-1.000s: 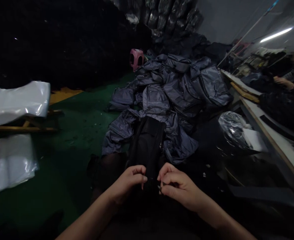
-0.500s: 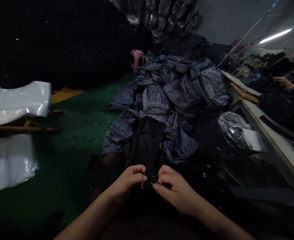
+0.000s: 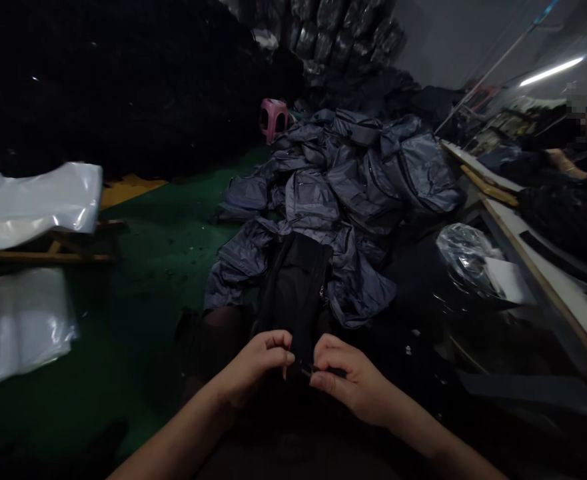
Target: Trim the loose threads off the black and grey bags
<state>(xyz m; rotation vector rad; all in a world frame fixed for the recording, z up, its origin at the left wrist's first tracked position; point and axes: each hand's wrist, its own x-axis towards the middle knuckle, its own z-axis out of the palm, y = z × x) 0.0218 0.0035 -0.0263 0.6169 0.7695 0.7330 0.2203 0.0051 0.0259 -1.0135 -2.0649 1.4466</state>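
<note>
A black bag [image 3: 293, 280] with a zipper along its right side lies in front of me, its near end between my hands. My left hand [image 3: 263, 360] is closed in a pinch at the bag's near edge, thumb against the bent fingers. Opposite it, my right hand [image 3: 346, 377] grips a small dark tool with a narrow tip [image 3: 306, 368] that points left toward the left fingertips. The tool's exact kind is too dark to make out. Beyond the black bag spreads a heap of grey bags [image 3: 313, 197].
Clear plastic sheets [image 3: 38, 207] lie on a low wooden stand at left, with more plastic [image 3: 20, 327] on the green floor [image 3: 163, 267]. A pink stool [image 3: 274, 121] stands behind. At right are a long table [image 3: 548, 267], crumpled clear plastic [image 3: 466, 257] and another person's hand [image 3: 566, 162].
My right hand has shifted slightly, and the dark tool in it sits a little differently between thumb and fingers. My left hand has barely moved. The other person's arm has moved a little.
</note>
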